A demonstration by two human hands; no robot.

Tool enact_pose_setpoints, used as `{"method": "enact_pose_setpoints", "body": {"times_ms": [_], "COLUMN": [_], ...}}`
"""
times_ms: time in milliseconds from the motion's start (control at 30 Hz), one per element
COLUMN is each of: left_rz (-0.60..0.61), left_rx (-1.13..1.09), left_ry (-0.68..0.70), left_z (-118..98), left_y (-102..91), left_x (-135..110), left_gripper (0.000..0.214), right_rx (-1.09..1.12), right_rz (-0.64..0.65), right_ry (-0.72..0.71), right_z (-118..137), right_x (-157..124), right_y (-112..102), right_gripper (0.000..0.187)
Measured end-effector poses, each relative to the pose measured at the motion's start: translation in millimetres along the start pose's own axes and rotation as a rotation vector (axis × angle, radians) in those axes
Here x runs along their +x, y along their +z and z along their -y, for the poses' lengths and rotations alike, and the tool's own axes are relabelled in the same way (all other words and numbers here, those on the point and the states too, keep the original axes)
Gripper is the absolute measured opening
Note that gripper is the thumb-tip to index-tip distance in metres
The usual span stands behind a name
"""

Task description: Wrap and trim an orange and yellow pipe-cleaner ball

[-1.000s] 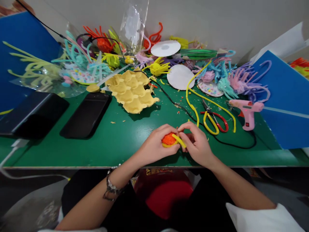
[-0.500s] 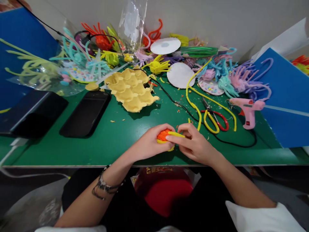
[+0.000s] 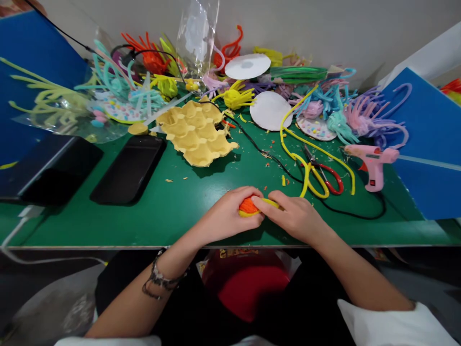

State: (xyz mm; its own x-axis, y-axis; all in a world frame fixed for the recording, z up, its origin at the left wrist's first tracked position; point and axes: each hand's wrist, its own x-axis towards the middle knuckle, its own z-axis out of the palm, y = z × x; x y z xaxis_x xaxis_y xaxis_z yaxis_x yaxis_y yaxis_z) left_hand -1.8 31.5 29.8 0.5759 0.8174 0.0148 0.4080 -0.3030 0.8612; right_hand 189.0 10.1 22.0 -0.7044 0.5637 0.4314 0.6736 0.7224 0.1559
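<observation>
My left hand is closed round a small orange ball of fuzzy strands, just above the table's front edge. A yellow pipe cleaner runs along the ball's lower side and out to the right. My right hand pinches that pipe cleaner, its thumb pressed against the ball. The fingers hide much of the ball's far and lower sides. Beyond my right hand, a longer yellow strand lies curved over the table and crosses the scissors, which have one yellow and one red handle.
A pink glue gun with a black cord stands at right. A torn yellow egg carton and a black phone lie left of centre. Pipe-cleaner shapes and white discs crowd the back; blue boards flank the table.
The right hand has moved closer to the ball, its thumb laying the yellow pipe cleaner against it. The longer yellow strand's near end has shifted right, onto the scissors' handle.
</observation>
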Motion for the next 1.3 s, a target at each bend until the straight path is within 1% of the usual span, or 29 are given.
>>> {"method": "enact_pose_setpoints", "body": {"times_ms": [100, 200, 267, 333, 467, 633, 767, 1000, 1100, 1233, 1300], "left_rz": [-0.016, -0.020, -0.019, -0.010, 0.014, 0.022, 0.012, 0.007, -0.005, -0.014, -0.032], "left_rx": [0.023, 0.032, 0.021, 0.018, 0.052, 0.091, 0.101, 0.120, 0.146, 0.205, 0.239], "left_ry": [0.011, 0.013, 0.013, 0.006, -0.015, -0.021, -0.026, -0.011, -0.006, 0.007, 0.011], "left_z": [-0.1, -0.3, -0.2, 0.0, 0.3, 0.2, 0.0, 1.1, 2.1, 1.9, 1.7], "left_y": [0.0, -1.2, -2.1, -2.5, -2.4, -2.5, -2.1, -1.3, -0.8, 0.4, 1.1], "left_x": [0.0, -0.2, -0.4, -0.6, -0.5, -0.2, -0.6, -1.4, -1.9, -2.9, -3.1], "left_gripper": [0.016, 0.013, 0.013, 0.015, 0.016, 0.016, 0.017, 0.019, 0.020, 0.019, 0.020], "right_rx": [-0.052, -0.065, -0.009, 0.068, 0.129, 0.069, 0.123, 0.156, 0.277, 0.500, 0.524], "right_rz": [-0.083, -0.109, -0.096, -0.053, 0.026, 0.026, 0.040, 0.015, 0.036, 0.064, 0.068], "right_ry": [-0.031, -0.014, 0.025, 0.056, 0.053, 0.010, 0.014, 0.033, 0.074, 0.145, 0.155], "right_z": [0.5, 0.0, -1.0, -2.1, -4.3, -6.6, -8.1, -7.6, -7.4, -8.4, -8.9], "right_x": [1.8, 0.9, -0.3, -1.0, 0.1, 0.1, -2.0, -0.5, 0.9, 1.2, 1.0], "right_y": [0.5, 4.3, 7.2, 9.1, 8.1, 5.4, 6.0, 5.2, 4.1, 3.6, 3.8], "right_gripper": [0.036, 0.032, 0.028, 0.026, 0.027, 0.026, 0.026, 0.029, 0.030, 0.024, 0.022]}}
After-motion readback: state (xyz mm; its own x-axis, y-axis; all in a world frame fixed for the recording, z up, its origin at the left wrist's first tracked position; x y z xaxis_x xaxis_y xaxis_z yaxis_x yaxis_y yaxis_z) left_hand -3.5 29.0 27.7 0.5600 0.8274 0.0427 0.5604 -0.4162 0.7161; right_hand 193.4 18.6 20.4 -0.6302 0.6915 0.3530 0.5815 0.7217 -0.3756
